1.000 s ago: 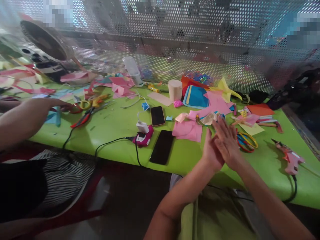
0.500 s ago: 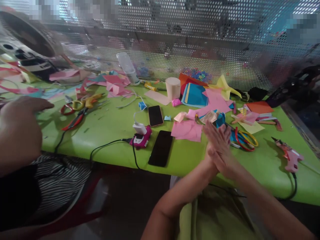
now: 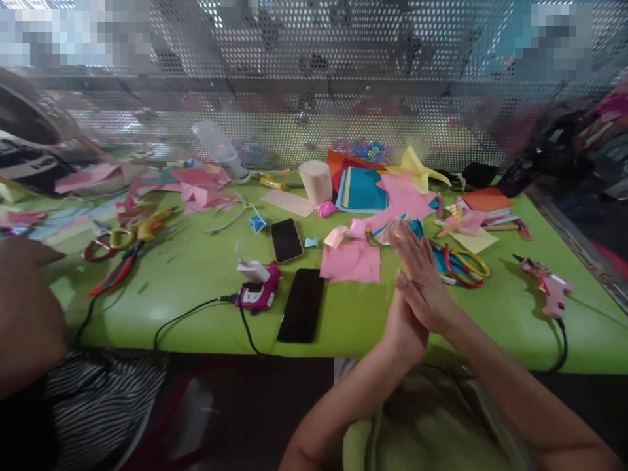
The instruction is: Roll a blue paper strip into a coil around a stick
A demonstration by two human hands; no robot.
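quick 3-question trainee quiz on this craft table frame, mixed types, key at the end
1. True or false: the left hand and the right hand are pressed palm to palm above the green table.
2. Which lies nearest the hands on the right hand's side? A) glue gun B) red and yellow scissors C) paper cup
3. Fill in: the larger black phone lies beside a pink sheet of ____.

Key: 1 true; 2 B; 3 paper.
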